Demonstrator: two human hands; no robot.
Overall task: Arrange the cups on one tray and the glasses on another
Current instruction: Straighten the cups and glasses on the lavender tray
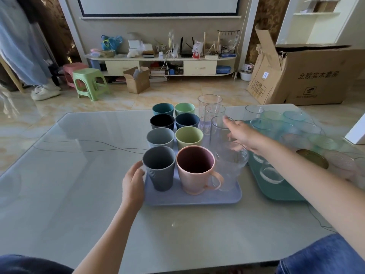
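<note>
A lavender tray (197, 198) in the middle of the table carries two columns of coloured plastic cups. The grey cup (159, 167) and the pink handled mug (195, 171) stand nearest me. Several clear glasses line its right side, with a ribbed glass (231, 165) in front. A teal tray (276, 192) to the right holds a few clear glasses (272, 173). My left hand (133, 184) grips the lavender tray's left edge beside the grey cup. My right hand (243, 136) reaches over the ribbed glass and wraps a plain clear glass (217, 131) near its rim.
Tinted glass dishes (292, 115) and a gold lid (313, 158) lie at the table's right end. A thin wire (88, 145) runs across the glass tabletop (79, 194). Beyond the table stand a large cardboard box (316, 76) and plastic stools (88, 82).
</note>
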